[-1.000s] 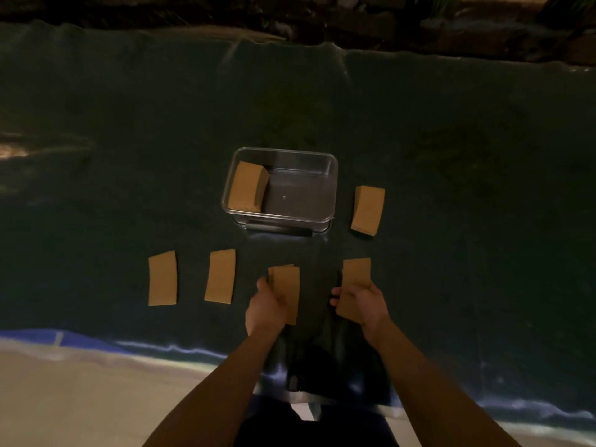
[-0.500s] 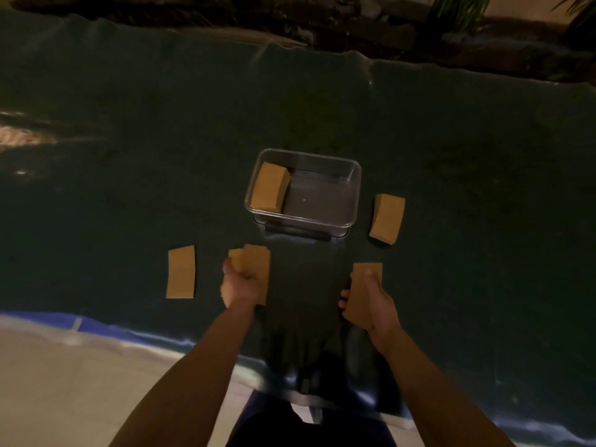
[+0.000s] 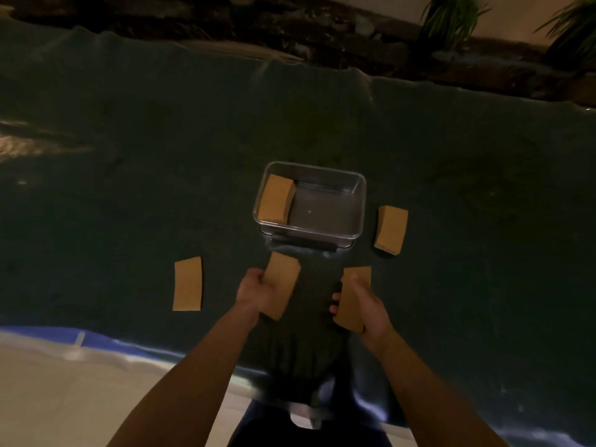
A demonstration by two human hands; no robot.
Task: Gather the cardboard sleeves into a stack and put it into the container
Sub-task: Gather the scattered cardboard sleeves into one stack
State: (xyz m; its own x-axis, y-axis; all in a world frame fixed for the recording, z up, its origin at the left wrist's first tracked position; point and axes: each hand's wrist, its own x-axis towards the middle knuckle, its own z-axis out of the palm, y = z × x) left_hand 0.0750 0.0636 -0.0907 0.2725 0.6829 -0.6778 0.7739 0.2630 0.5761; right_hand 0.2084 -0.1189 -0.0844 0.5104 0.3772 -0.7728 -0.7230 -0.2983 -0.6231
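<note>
A clear plastic container (image 3: 359, 217) stands on the dark cloth, with a stack of brown cardboard sleeves (image 3: 276, 199) leaning in its left end. My left hand (image 3: 256, 293) grips a small stack of sleeves (image 3: 281, 288), lifted just in front of the container. My right hand (image 3: 371, 309) holds another sleeve (image 3: 353, 293) a little to the right. One flat sleeve (image 3: 188, 283) lies on the cloth left of my left hand. A further sleeve stack (image 3: 391, 229) rests to the right of the container.
The dark green cloth (image 3: 129, 188) covers a wide surface; its near edge falls over a blue band and pale floor (image 3: 64, 382). Plants (image 3: 451, 17) and dark clutter line the far edge.
My left hand took up the sleeve that lay second from the left into its stack, then swung back toward the container. My right hand keeps hold of its sleeve.
</note>
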